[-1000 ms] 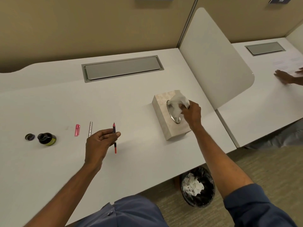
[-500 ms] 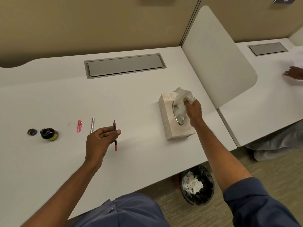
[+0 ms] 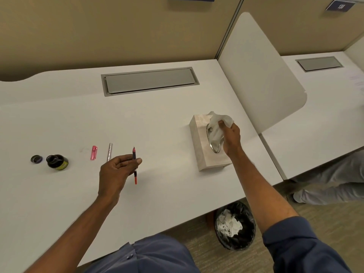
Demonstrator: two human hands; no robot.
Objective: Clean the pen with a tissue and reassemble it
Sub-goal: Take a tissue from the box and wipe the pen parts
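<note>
- Your right hand (image 3: 231, 137) has its fingers pinched shut on a crumpled white paper tissue (image 3: 217, 126), which still trails into the oval metal-rimmed slot of the pale stone-look rectangular tissue box (image 3: 202, 154) near the right edge of the white surface (image 3: 167, 119). If you pull sideways rather than straight up, the box is likely to slide or tip toward that edge, or the sheet may tear and leave you only a scrap.
- Your left hand (image 3: 116, 174) has its fingers closed lightly on the thin red-and-black pen insert (image 3: 135, 166), tip pointing away from you, held just above the middle of the surface. The hold looks loose; while your eyes are on the box, the insert could slip, roll, or mark the surface with ink.
- The slim silver metal pen barrel (image 3: 109, 151) and the small translucent pink plastic cap (image 3: 94, 152) lie side by side toward the left, apart from each other. A sweeping left forearm could knock either off the near edge.
- Further left, the open dark glass ink bottle (image 3: 57, 161) stands beside its round black lid (image 3: 36, 159). Bump it and you spill ink across the surface.
</note>
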